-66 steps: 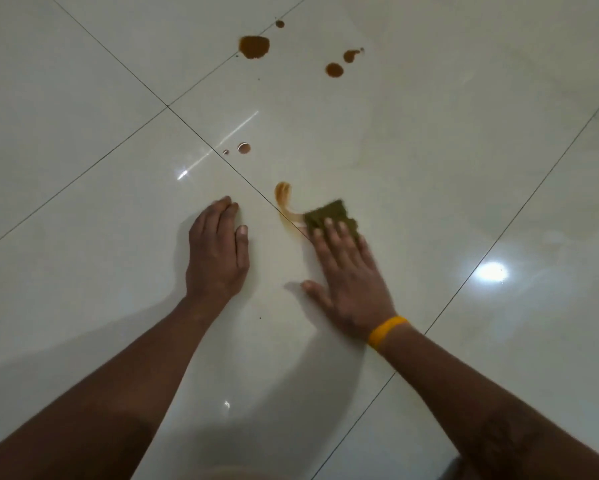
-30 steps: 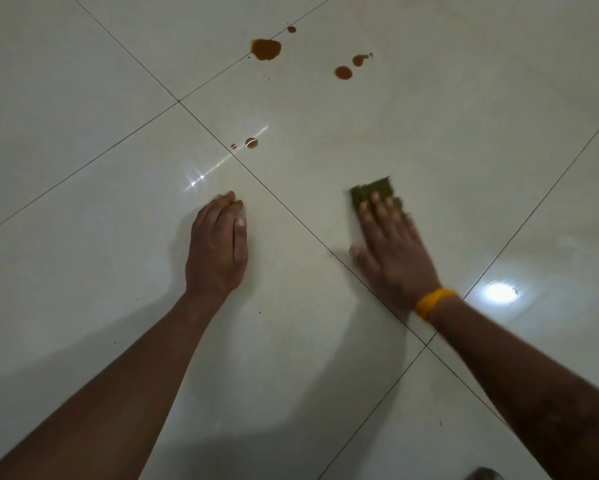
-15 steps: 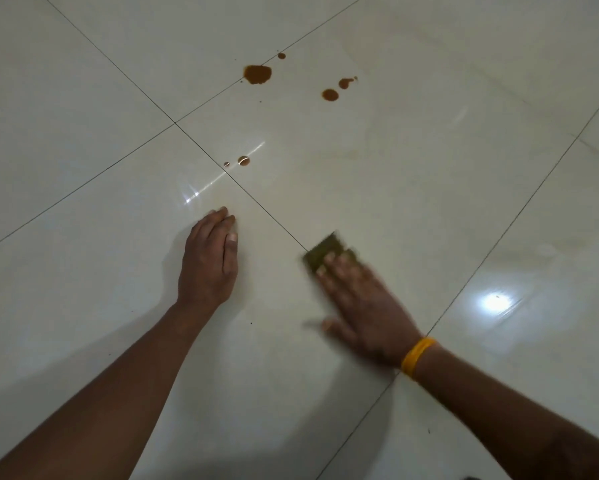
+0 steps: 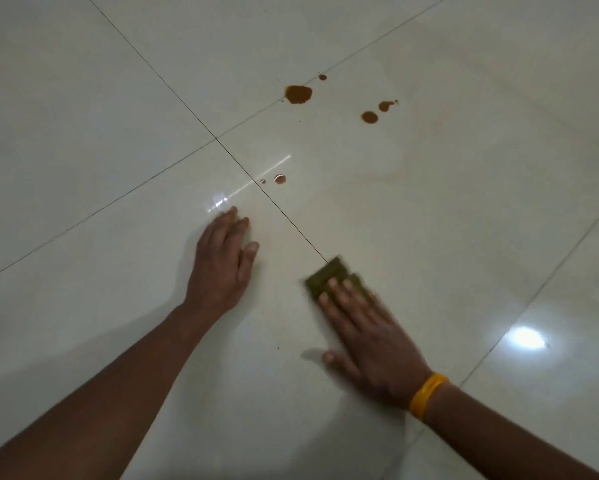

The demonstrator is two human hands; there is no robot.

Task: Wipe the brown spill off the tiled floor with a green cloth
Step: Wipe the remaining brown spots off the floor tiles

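My right hand [image 4: 369, 336] lies flat on a folded green cloth [image 4: 327, 277], pressing it onto the glossy white tiled floor [image 4: 464, 220]; only the cloth's far end shows past my fingertips, and it is blurred. My left hand [image 4: 222, 261] rests palm-down on the tile to the left, holding nothing. Brown spill spots sit farther away: a large blot [image 4: 298, 94], a tiny dot [image 4: 322, 77], two drops [image 4: 369, 117] to the right, and a small drop [image 4: 279, 179] near the grout line beyond my left hand.
Dark grout lines cross at a joint [image 4: 216, 137] beyond my left hand. A bright lamp reflection [image 4: 528, 337] shines on the tile at the right. A yellow band [image 4: 427, 394] circles my right wrist.
The brown smear beside the cloth is gone. My right hand swept the cloth out to the right, then back toward my left hand. The left hand stayed planted.
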